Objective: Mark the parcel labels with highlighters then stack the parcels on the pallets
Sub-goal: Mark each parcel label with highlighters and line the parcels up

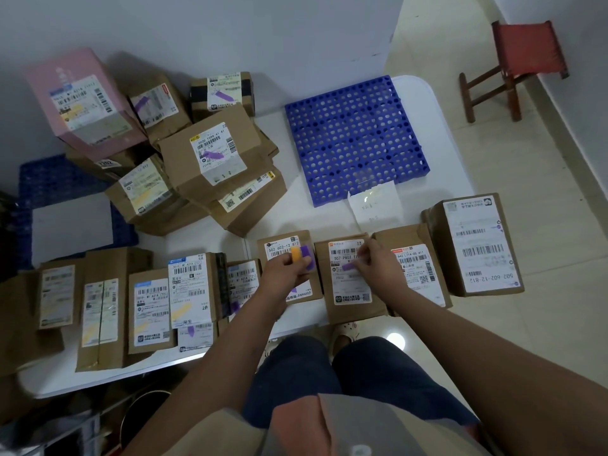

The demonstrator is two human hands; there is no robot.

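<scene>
Head view: left hand (285, 270) grips orange and purple highlighters (302, 253); right hand (373, 263) pinches a blurred purple highlighter (349, 266).

White table (427, 103), rounded corners. On it: blue perforated pallet (357, 139), paper note (376, 205) at its near edge, row of brown parcels (355, 284) along the front, probably more pallet (59, 182) under the stacked boxes (204, 169).
</scene>
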